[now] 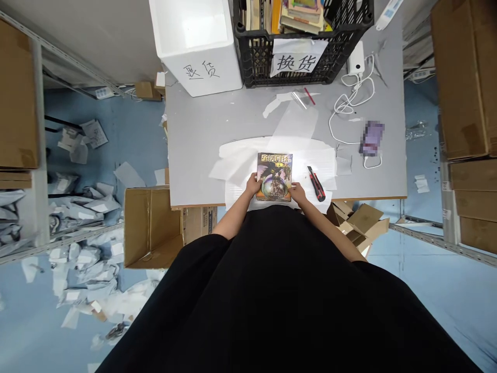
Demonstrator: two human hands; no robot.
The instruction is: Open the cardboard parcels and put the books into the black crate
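A book (274, 177) with a colourful illustrated cover lies over white wrapping paper (240, 151) at the table's near edge. My left hand (253, 185) grips its lower left side, fingers closed on the edge. On the opposite side my right hand (298, 194) holds the lower right edge of the same book. A red and black utility knife (316, 184) rests on the paper, a little to the right of my right hand, touched by neither hand.
A white bin (214, 67) and a black crate (256, 57) of books stand at the table's back. A phone (371, 138) with white cables lies right. An open cardboard box (153, 228) sits left below the table (194, 129); parcels (97, 269) cover the left floor.
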